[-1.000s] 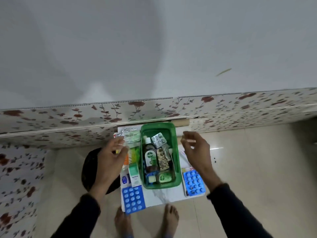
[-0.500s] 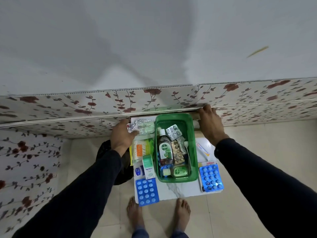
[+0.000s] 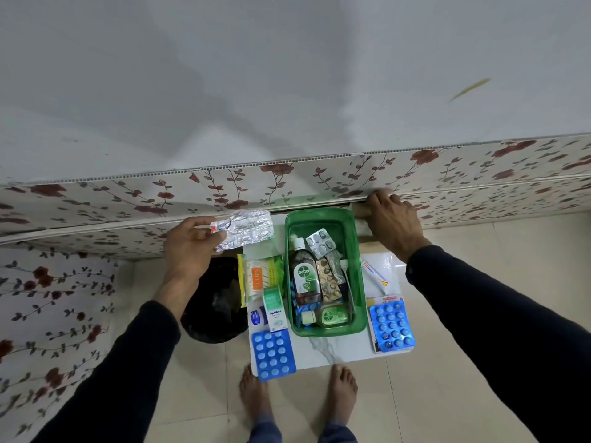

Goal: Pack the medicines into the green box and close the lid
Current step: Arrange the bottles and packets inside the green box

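Observation:
The green box stands open on a small white marble-look table. Inside lie a brown Dettol bottle, a silver blister strip, a gold strip and a small green bottle. My left hand holds a stack of silver foil strips in the air, left of the box's far end. My right hand rests palm down at the table's far right corner against the wall; what lies under it is hidden.
Left of the box lie a cotton-bud pack, a green-white carton and a blue blister pack. On the right lie a tube and another blue blister pack. A black bin stands by the table. My bare feet are below.
My left hand has lifted the foil strips off the table's far left corner. My right hand has reached to the far right corner by the wall and stayed there.

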